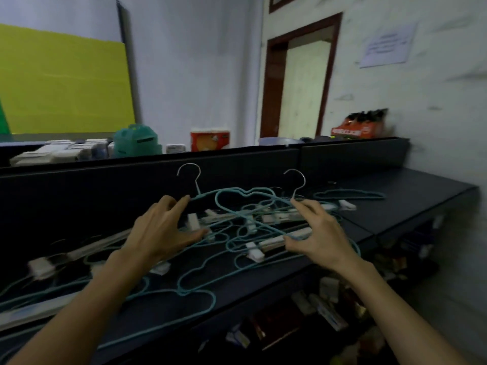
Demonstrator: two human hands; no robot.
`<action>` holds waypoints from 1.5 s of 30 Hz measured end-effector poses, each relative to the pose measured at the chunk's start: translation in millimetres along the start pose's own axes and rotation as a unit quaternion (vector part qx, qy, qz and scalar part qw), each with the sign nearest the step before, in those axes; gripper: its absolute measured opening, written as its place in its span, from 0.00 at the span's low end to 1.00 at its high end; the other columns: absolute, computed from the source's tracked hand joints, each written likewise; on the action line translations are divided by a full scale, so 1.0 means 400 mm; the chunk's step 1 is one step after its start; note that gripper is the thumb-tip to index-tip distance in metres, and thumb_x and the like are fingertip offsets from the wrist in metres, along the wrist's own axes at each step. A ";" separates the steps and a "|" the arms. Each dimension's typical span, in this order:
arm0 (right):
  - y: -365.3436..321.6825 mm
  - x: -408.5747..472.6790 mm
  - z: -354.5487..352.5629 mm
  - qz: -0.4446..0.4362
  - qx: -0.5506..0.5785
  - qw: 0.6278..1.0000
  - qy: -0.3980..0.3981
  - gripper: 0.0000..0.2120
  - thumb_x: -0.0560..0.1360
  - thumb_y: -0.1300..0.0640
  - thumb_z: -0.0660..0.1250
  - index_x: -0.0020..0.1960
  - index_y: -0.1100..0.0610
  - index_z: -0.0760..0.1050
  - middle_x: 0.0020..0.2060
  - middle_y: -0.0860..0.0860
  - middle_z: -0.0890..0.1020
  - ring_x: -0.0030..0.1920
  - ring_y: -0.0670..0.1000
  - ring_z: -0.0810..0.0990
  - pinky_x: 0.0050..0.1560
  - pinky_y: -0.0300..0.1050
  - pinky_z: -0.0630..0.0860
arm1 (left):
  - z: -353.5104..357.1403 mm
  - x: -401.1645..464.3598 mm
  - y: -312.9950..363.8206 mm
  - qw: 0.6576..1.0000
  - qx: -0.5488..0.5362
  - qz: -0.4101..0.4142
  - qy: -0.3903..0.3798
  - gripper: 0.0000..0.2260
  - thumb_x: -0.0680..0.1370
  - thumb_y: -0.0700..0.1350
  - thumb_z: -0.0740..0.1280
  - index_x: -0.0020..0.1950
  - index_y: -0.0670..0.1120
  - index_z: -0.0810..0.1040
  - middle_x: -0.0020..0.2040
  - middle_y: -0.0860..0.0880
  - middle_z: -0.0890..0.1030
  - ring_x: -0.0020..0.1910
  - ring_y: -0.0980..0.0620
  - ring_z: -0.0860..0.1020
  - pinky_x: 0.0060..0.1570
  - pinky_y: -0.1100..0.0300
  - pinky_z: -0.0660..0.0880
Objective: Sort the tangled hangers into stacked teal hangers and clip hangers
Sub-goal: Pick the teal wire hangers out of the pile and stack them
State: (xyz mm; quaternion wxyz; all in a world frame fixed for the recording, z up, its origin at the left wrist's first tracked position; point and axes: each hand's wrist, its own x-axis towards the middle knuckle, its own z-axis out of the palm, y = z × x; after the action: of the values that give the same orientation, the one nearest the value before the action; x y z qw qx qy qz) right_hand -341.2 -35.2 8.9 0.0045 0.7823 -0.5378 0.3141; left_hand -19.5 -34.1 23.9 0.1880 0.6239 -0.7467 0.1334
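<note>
Dark desk (pixel 411 204): both hands, left (pixel 160 230) & right (pixel 316 233), spread loose over tangled hangers (pixel 245 219), gripping nothing.

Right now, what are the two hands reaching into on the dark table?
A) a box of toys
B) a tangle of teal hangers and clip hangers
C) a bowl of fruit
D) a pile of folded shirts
B: the left hand and the right hand spread over a tangle of teal hangers mixed with clip hangers bearing white clips, lying on the dark table.
</note>
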 end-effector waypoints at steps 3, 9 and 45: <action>0.091 -0.041 -0.053 0.013 -0.010 1.000 0.023 0.38 0.70 0.42 0.70 0.75 0.48 0.58 0.67 0.44 0.65 0.65 0.48 0.66 0.63 0.45 0.64 | 0.040 0.061 0.121 0.999 -0.004 0.036 -0.002 0.43 0.67 0.73 0.58 0.75 0.50 0.59 0.62 0.47 0.70 0.54 0.46 0.74 0.38 0.54 0.77; 0.335 -0.120 -0.199 0.047 -0.053 0.996 0.047 0.39 0.68 0.39 0.67 0.75 0.48 0.59 0.66 0.44 0.66 0.66 0.45 0.63 0.64 0.42 0.60 | 0.122 0.167 0.430 0.995 -0.010 0.096 -0.022 0.44 0.68 0.73 0.58 0.76 0.49 0.56 0.63 0.48 0.66 0.58 0.48 0.69 0.44 0.57 0.75; 1.264 0.130 -0.389 0.109 -0.084 0.988 0.067 0.42 0.62 0.33 0.61 0.72 0.52 0.65 0.62 0.45 0.69 0.63 0.48 0.69 0.63 0.52 0.69 | 0.507 0.852 1.137 0.977 0.024 0.210 -0.031 0.42 0.65 0.73 0.50 0.69 0.47 0.66 0.60 0.50 0.73 0.52 0.50 0.75 0.43 0.59 0.71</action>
State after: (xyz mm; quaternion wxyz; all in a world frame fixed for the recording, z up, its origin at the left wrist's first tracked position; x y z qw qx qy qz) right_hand -832.0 -238.2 -7.7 0.0721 0.6928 -0.6433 0.3179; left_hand -540.6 -338.2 11.1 0.1178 0.4610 -0.8632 0.1687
